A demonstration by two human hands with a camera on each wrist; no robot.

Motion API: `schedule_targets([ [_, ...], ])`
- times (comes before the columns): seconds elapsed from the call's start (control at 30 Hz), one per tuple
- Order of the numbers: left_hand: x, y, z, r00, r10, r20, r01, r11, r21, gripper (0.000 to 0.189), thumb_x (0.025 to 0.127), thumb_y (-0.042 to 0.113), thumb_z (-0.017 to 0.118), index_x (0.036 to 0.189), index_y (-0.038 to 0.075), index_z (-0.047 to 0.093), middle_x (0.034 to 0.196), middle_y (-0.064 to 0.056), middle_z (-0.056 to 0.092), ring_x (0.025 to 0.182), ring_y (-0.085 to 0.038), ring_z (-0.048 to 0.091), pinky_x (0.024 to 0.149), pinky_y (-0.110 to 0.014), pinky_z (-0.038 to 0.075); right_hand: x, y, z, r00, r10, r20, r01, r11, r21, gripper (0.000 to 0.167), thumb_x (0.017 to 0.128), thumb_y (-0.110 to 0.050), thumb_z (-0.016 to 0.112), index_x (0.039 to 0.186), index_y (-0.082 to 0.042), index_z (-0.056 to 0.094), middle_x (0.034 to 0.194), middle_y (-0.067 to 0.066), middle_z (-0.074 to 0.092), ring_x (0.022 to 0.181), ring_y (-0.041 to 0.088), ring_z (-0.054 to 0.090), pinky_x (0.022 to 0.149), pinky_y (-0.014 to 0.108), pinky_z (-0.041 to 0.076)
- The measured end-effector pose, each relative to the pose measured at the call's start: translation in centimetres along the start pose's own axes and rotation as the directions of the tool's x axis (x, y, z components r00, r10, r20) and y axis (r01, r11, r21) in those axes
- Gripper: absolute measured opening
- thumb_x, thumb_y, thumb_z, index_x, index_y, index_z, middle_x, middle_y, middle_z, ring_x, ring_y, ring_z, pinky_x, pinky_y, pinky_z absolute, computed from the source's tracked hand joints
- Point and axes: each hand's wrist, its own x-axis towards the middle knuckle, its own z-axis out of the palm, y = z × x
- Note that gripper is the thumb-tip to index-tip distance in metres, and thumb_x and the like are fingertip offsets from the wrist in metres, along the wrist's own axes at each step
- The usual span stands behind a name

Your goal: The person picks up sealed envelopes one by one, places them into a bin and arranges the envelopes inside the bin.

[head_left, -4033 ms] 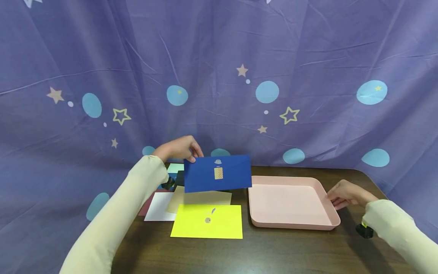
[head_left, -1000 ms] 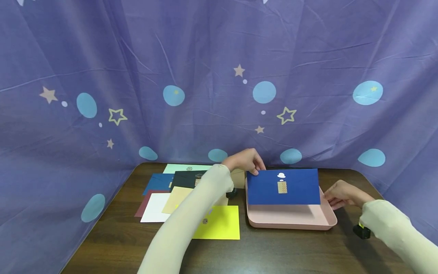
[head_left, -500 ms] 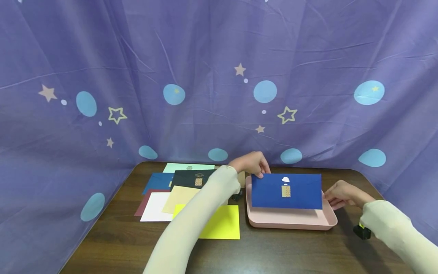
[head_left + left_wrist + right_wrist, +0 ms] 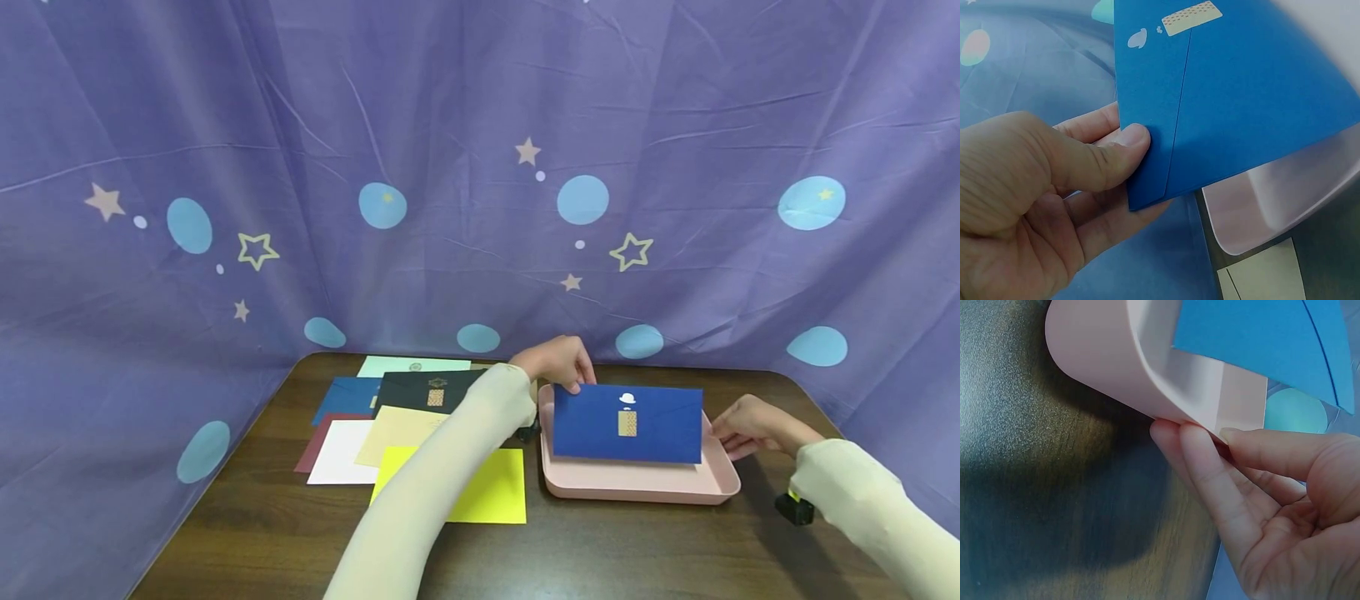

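Note:
My left hand pinches the upper left corner of a blue envelope, thumb on the flap side in the left wrist view. A white hat print and a gold patterned sticker mark the envelope. It hangs tilted over the pink tray, its lower edge inside the tray's outline; whether it touches the bottom I cannot tell. On the tray's right side, my right hand grips the rim between thumb and fingers, as the right wrist view shows. The envelope's right end is close to that hand, apart from its fingers.
Left of the tray lie overlapping envelopes: yellow, cream, white, dark red, black, another blue and mint green. My left sleeve crosses above them. A purple curtain hangs behind the wooden table.
My left hand has carried the blue envelope from above the pile rightward over the tray, then lowered it slightly. My right hand has stayed at the tray's rim.

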Motion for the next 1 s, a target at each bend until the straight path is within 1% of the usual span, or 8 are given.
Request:
schedule_targets([
  [0.13,0.2,0.1,0.2,1.0,-0.019,-0.007,0.019,1.0,0.012,0.019,0.087,0.0,0.077,0.104,0.009,0.081,0.102,-0.005,0.079,0.092,-0.012,0.07,0.077,-0.018,0.054,0.0,0.0,0.0,1.0,0.004,-0.002,-0.004,1.0,0.0,0.031,0.093,0.002,0.059,0.111,0.027,0.059,0.08,0.008,0.072,0.072,0.017,0.07,0.069,0.035,0.062],
  [0.27,0.3,0.2,0.4,0.999,-0.044,-0.008,0.044,0.999,-0.016,0.018,0.087,-0.002,0.077,0.101,0.009,0.082,0.102,-0.005,0.079,0.093,-0.013,0.071,0.077,-0.019,0.055,0.0,0.0,0.0,1.0,0.01,-0.002,-0.01,1.0,0.0,0.03,0.093,0.002,0.059,0.111,0.026,0.059,0.081,0.008,0.072,0.073,0.017,0.07,0.07,0.035,0.062],
  [0.33,0.4,0.3,0.6,0.999,-0.053,-0.008,0.053,0.998,-0.014,0.017,0.088,-0.002,0.076,0.1,0.009,0.082,0.102,-0.004,0.079,0.093,-0.013,0.071,0.077,-0.02,0.056,0.0,0.0,0.0,1.0,0.008,0.0,-0.008,1.0,-0.003,0.03,0.094,0.002,0.058,0.111,0.027,0.059,0.081,0.008,0.072,0.073,0.017,0.07,0.07,0.035,0.062],
  [0.37,0.4,0.3,0.6,0.998,-0.055,-0.009,0.055,0.998,-0.006,0.017,0.088,-0.001,0.076,0.1,0.009,0.082,0.101,-0.004,0.079,0.093,-0.013,0.071,0.077,-0.02,0.056,0.0,0.0,0.0,1.0,0.017,-0.005,-0.017,1.0,0.001,0.03,0.094,0.002,0.059,0.111,0.026,0.059,0.081,0.008,0.072,0.073,0.017,0.07,0.07,0.035,0.062],
  [0.53,0.6,0.4,1.0,0.998,-0.064,-0.018,0.065,0.997,0.045,0.015,0.089,0.0,0.075,0.098,0.011,0.082,0.098,-0.001,0.079,0.088,-0.011,0.071,0.073,-0.019,0.055,0.1,0.0,-0.1,1.0,0.011,-0.003,-0.011,1.0,-0.009,0.031,0.095,0.002,0.058,0.112,0.027,0.058,0.081,0.009,0.072,0.074,0.018,0.07,0.07,0.035,0.062],
  [0.6,0.7,0.4,1.2,0.997,-0.072,-0.024,0.073,0.996,0.052,0.015,0.089,0.0,0.076,0.097,0.011,0.083,0.097,-0.001,0.079,0.086,-0.011,0.071,0.072,-0.018,0.055,0.1,0.0,-0.1,1.0,0.0,-0.001,0.0,1.0,-0.016,0.03,0.095,0.002,0.058,0.112,0.027,0.058,0.082,0.009,0.072,0.074,0.018,0.07,0.07,0.035,0.063],
  [0.8,0.9,0.4,1.7,0.994,-0.099,-0.044,0.102,0.992,0.076,0.015,0.088,-0.001,0.076,0.095,0.011,0.083,0.094,0.0,0.079,0.083,-0.01,0.069,0.07,-0.019,0.055,-0.1,-0.1,0.1,1.0,0.008,-0.012,-0.008,1.0,-0.008,0.029,0.093,0.002,0.06,0.11,0.026,0.06,0.081,0.009,0.072,0.073,0.018,0.07,0.069,0.035,0.063],
  [1.0,0.8,0.3,2.2,0.988,-0.14,-0.072,0.146,0.986,0.084,0.017,0.088,-0.003,0.073,0.094,0.01,0.082,0.094,0.0,0.077,0.078,-0.011,0.064,0.068,-0.02,0.053,-0.3,-0.3,0.2,1.0,0.004,-0.013,-0.003,1.0,0.003,0.029,0.092,0.002,0.06,0.109,0.026,0.061,0.078,0.008,0.071,0.071,0.017,0.069,0.068,0.034,0.062],
])
